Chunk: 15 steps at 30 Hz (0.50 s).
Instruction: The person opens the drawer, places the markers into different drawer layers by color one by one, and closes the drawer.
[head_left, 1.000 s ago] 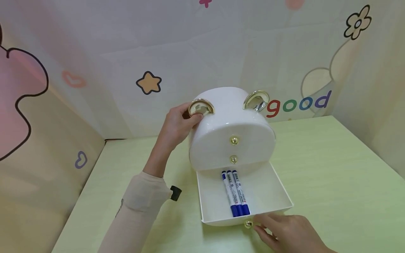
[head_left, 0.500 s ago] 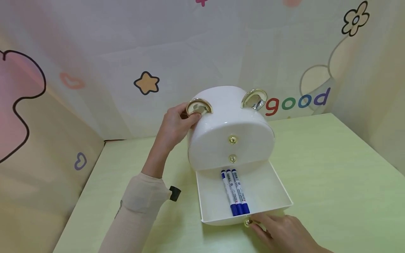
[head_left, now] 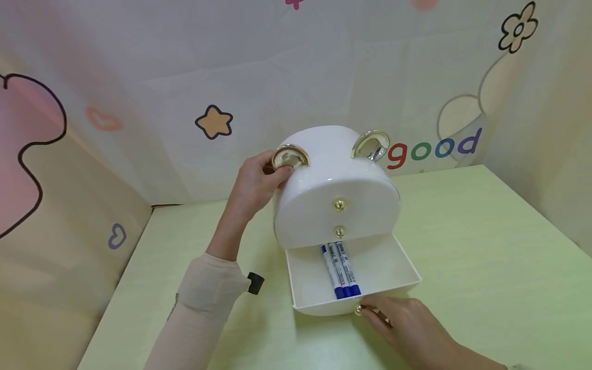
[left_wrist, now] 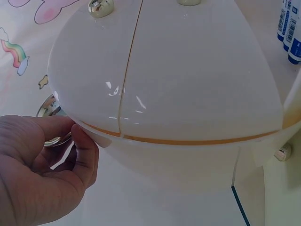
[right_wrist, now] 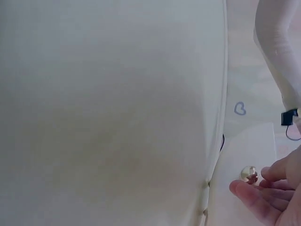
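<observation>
A white rounded storage box (head_left: 328, 146) with two gold ears stands on the table, its bottom drawer (head_left: 384, 262) pulled partway out. Three white markers (head_left: 341, 270) with blue caps lie side by side in that drawer. My left hand (head_left: 256, 182) grips the gold left ear (head_left: 290, 155), thumb in front and fingers partly hidden behind it. At the drawer's front, my right hand (head_left: 411, 326) pinches the small gold knob (head_left: 358, 309); the right wrist view shows thumb and fingers about this knob (right_wrist: 249, 174). Two more gold knobs (head_left: 339, 204) sit on the front above.
The box stands on a pale green table (head_left: 472, 257) that reaches out on both sides. Behind is a white curtain (head_left: 259, 87) with printed stars, hearts and the word "good". A black strap end (head_left: 256, 283) sticks out from the left sleeve.
The right hand has closed on the knob, and the drawer has slid a little inward with the markers in it. The left hand stays on the ear.
</observation>
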### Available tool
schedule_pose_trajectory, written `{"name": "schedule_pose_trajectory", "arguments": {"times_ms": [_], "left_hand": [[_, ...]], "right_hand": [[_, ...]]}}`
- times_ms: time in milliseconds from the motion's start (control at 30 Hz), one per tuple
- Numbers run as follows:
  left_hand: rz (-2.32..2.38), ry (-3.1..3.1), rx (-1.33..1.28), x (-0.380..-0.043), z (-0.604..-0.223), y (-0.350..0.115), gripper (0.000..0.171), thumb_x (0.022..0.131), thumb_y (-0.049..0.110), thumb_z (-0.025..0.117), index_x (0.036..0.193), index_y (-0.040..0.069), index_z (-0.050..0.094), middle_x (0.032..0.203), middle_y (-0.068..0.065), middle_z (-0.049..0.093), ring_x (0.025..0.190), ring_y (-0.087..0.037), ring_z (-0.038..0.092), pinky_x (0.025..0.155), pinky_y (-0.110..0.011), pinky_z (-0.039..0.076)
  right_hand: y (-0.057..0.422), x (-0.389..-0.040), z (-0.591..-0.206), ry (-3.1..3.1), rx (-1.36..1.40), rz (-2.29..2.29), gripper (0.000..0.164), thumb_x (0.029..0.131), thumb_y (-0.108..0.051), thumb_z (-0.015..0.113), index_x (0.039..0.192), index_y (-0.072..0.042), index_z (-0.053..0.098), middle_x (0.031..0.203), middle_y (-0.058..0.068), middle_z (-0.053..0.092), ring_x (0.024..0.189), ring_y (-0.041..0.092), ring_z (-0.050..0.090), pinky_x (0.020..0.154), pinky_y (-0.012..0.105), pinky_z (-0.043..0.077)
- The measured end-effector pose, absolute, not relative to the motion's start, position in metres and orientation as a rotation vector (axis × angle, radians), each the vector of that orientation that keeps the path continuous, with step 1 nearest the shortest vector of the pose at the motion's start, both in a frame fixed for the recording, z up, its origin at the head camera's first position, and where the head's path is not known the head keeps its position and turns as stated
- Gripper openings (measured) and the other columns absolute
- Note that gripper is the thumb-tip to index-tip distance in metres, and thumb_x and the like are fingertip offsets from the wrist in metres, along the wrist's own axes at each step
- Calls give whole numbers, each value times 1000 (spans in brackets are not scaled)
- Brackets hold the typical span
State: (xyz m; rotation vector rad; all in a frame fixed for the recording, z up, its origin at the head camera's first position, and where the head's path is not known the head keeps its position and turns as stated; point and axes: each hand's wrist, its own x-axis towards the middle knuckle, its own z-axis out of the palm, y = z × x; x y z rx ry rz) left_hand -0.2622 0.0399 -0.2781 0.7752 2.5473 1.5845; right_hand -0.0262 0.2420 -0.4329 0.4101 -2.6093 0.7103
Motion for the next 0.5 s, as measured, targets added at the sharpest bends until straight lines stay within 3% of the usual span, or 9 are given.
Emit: {"name": "schedule_pose_trajectory", "arguments": {"times_ms": [200,500], "left_hand": [[1578,2557,783,-263,-279,40,18,99,11,70,113,0,68,97,-10,63,87,-20,58,72,-25,51],[1588,2561,787,-262,-278,41,17,99,11,70,111,0,68,96,-9,63,88,-19,58,72,-25,50]], "right_hand": [[239,-35,-422,-2723,210,801,4,91,-12,80,93,-14,77,87,-8,74,70,-4,56,61,19,52],[241,-40,-424,-2629,284,837,7,88,-9,82,90,-14,77,85,-10,73,69,-3,56,59,20,51]]}}
